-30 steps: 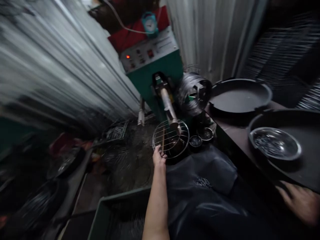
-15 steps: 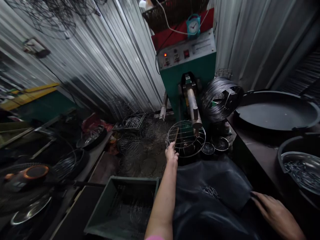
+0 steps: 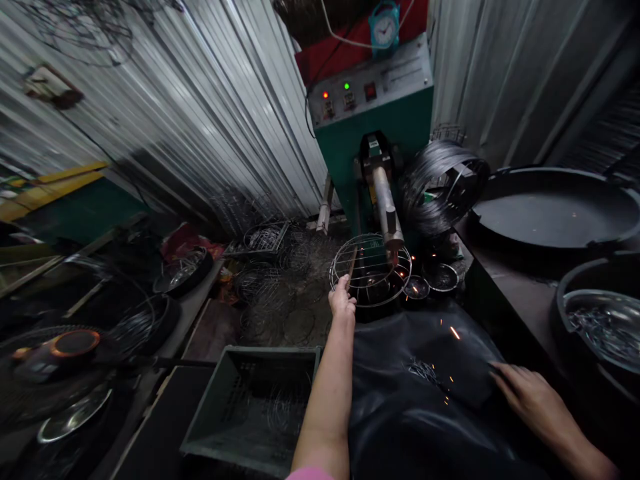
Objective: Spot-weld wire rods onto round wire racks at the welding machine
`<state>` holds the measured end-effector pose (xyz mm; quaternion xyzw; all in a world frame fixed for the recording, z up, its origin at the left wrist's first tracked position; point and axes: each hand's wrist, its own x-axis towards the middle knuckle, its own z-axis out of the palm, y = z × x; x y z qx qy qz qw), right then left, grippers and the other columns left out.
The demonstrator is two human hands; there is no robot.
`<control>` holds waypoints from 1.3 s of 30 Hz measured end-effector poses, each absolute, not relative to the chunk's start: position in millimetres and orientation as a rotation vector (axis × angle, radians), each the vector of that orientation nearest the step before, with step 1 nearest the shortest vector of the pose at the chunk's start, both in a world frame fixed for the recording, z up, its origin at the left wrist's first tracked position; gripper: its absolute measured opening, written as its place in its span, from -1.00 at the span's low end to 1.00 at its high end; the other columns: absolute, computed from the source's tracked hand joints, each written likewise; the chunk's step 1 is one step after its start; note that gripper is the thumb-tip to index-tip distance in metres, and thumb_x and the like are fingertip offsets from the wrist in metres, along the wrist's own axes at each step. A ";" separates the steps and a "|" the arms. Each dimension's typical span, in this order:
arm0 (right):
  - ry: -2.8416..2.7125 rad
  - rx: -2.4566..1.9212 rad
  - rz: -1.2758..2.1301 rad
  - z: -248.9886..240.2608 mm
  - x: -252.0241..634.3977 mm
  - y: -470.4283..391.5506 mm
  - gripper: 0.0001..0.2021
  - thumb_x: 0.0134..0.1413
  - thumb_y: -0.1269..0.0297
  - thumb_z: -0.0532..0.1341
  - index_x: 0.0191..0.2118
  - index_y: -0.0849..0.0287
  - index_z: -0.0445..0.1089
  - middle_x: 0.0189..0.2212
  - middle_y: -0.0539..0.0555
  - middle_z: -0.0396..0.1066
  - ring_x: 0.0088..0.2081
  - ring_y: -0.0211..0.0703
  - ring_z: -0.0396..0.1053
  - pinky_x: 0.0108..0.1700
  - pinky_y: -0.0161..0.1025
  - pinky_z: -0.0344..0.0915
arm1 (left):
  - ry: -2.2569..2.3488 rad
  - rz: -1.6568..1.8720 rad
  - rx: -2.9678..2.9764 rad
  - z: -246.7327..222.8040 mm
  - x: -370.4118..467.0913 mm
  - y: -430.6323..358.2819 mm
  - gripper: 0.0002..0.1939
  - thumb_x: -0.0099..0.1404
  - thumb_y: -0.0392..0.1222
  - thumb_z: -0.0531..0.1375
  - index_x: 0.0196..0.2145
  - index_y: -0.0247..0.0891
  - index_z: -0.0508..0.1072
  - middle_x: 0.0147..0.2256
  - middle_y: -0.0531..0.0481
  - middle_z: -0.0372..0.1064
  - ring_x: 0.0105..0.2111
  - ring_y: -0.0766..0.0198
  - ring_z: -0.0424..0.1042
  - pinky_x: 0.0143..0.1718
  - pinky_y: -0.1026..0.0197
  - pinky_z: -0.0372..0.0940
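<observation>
My left hand (image 3: 343, 298) is closed on the left rim of a round wire rack (image 3: 371, 303), where a thin brown strip (image 3: 353, 261) also runs up from my fingers. The rack lies under the copper-coloured tip of the machine's metal arm (image 3: 387, 200), and orange sparks fly around that tip. A black apron (image 3: 420, 413) covers my lap, with a small pile of short wire pieces (image 3: 423, 369) on it. On the apron's right edge rests my right hand (image 3: 530, 393), fingers stretched out and holding nothing visible.
The green machine (image 3: 340, 150) stands ahead, a wire coil (image 3: 440, 190) beside it. At the right are a large black pan (image 3: 560, 213) and a metal bowl of wire pieces (image 3: 605, 327). A green crate (image 3: 240, 453) sits at lower left. Small dishes (image 3: 441, 277) stand behind the apron.
Sparks have appeared at the arm's tip and over the apron. A green light now glows beside the red one on the machine. My right hand has shifted slightly left and up.
</observation>
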<state>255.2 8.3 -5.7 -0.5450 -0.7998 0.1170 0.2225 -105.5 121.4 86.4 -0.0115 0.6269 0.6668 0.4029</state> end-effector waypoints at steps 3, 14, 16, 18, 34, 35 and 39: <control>-2.283 -1.531 0.375 6.6 238.6 16.7 -0.64 0.09 0.13 -0.03 -0.23 0.16 0.45 -0.35 0.17 0.51 -0.32 0.03 0.44 -0.25 -0.07 0.32 | 1.558 1.616 -0.031 90.1 -111.2 116.1 -0.60 -0.09 -0.05 0.33 -0.54 -0.25 0.16 -0.64 0.22 -0.07 -0.73 0.53 -0.06 -0.76 0.41 -0.15; -2.803 -1.604 1.064 4.3 136.3 64.6 -0.79 -0.02 0.37 0.15 -0.24 0.23 0.47 -0.23 0.20 0.49 -0.18 0.01 0.42 -0.18 -0.21 0.29 | 1.409 1.499 -0.088 82.7 -136.2 92.2 -0.65 0.15 0.13 0.10 -0.41 -0.25 0.24 -0.47 0.05 0.24 -0.53 0.35 0.29 -0.46 0.24 0.23; -2.877 -1.638 1.026 -1.8 117.9 62.4 -0.79 -0.11 0.40 0.22 -0.28 0.31 0.47 -0.25 0.31 0.48 -0.19 0.11 0.42 -0.22 -0.16 0.30 | 1.392 1.501 -0.086 79.5 -137.8 87.5 -0.69 0.13 0.08 0.13 -0.40 -0.25 0.25 -0.46 0.05 0.25 -0.52 0.35 0.30 -0.44 0.24 0.23; -2.884 -1.641 1.016 -7.2 108.8 59.7 -0.81 -0.15 0.46 0.23 -0.31 0.34 0.47 -0.26 0.36 0.47 -0.19 0.15 0.42 -0.24 -0.14 0.30 | 1.379 1.497 -0.071 76.5 -141.3 83.2 -0.71 0.13 0.04 0.15 -0.38 -0.25 0.27 -0.45 0.05 0.25 -0.52 0.36 0.29 -0.43 0.24 0.23; -2.692 -1.533 1.214 -10.4 138.7 56.1 -0.86 -0.02 0.42 0.13 -0.29 0.21 0.38 -0.30 0.11 0.47 -0.26 -0.15 0.40 -0.27 -0.36 0.22 | 1.369 1.524 -0.070 72.0 -149.3 84.8 -0.79 0.13 -0.03 0.13 -0.40 -0.23 0.27 -0.44 0.04 0.26 -0.52 0.36 0.29 -0.44 0.25 0.23; -2.692 -1.531 1.220 -14.1 137.2 53.2 -0.84 -0.04 0.43 0.15 -0.28 0.21 0.39 -0.28 0.12 0.48 -0.24 -0.13 0.40 -0.25 -0.35 0.22 | 1.387 1.527 -0.060 73.0 -150.7 84.4 -0.77 0.14 0.00 0.12 -0.39 -0.22 0.28 -0.43 0.03 0.26 -0.51 0.36 0.29 -0.44 0.25 0.23; -2.716 -1.563 1.202 -23.5 128.6 37.7 -0.81 -0.08 0.48 0.13 -0.29 0.23 0.41 -0.28 0.19 0.49 -0.21 -0.03 0.42 -0.25 -0.28 0.24 | 1.449 1.564 -0.018 78.4 -154.1 84.8 -0.74 0.16 0.03 0.08 -0.32 -0.22 0.30 -0.40 0.01 0.25 -0.49 0.35 0.28 -0.45 0.26 0.23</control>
